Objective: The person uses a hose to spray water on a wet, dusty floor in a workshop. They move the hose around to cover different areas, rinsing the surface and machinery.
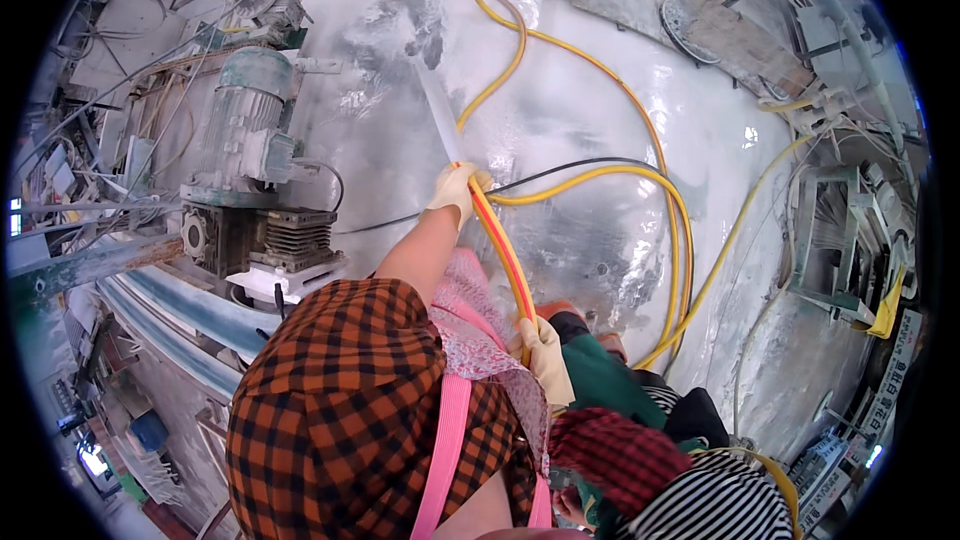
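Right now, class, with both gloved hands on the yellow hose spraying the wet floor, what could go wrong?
1. The glossy wet white floor may be slippery underfoot.
2. Loops of yellow hose near the feet could trip someone.
3. Spray might reach the grey electric motor beside the left hand; right hand grips lower.

a yellow hose (500, 240) with a red stripe is held slantwise, water being sprayed from its end over the wet floor.
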The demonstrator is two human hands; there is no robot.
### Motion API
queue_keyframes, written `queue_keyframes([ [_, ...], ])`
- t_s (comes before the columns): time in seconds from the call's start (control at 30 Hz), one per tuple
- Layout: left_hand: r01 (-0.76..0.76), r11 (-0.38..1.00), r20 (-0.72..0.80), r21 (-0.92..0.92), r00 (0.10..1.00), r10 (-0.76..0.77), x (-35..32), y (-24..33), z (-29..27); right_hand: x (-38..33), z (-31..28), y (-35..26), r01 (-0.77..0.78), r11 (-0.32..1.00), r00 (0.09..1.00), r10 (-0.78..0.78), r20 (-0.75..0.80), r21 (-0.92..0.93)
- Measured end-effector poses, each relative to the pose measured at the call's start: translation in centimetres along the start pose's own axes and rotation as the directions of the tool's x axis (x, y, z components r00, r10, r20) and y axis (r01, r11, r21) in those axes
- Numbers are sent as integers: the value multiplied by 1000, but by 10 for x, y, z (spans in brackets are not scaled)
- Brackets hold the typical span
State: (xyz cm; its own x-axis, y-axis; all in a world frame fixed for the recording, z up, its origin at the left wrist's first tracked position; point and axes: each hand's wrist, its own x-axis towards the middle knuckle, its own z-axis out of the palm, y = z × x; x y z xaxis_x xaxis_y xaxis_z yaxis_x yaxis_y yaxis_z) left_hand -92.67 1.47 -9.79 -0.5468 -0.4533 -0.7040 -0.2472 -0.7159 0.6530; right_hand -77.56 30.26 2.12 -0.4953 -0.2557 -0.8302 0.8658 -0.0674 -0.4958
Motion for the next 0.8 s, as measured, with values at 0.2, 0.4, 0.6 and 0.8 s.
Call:
queue_keyframes([
  [0.2,-15,1000,-18,-7,1000,15,19,22,11,6,22,-11,4,994,1000,-6,17,110],
  [0.4,-19,1000,-47,10,999,20,46,54,29,34,51,-40,9,997,1000,-9,-5,78],
  [0.6,35,998,-93,46,995,-31,122,71,42,79,91,-107,-94,996,994,94,-52,-9],
  [0.8,-12,999,-197,-32,980,6,179,145,44,138,143,-179,-161,983,987,159,-28,-83],
])
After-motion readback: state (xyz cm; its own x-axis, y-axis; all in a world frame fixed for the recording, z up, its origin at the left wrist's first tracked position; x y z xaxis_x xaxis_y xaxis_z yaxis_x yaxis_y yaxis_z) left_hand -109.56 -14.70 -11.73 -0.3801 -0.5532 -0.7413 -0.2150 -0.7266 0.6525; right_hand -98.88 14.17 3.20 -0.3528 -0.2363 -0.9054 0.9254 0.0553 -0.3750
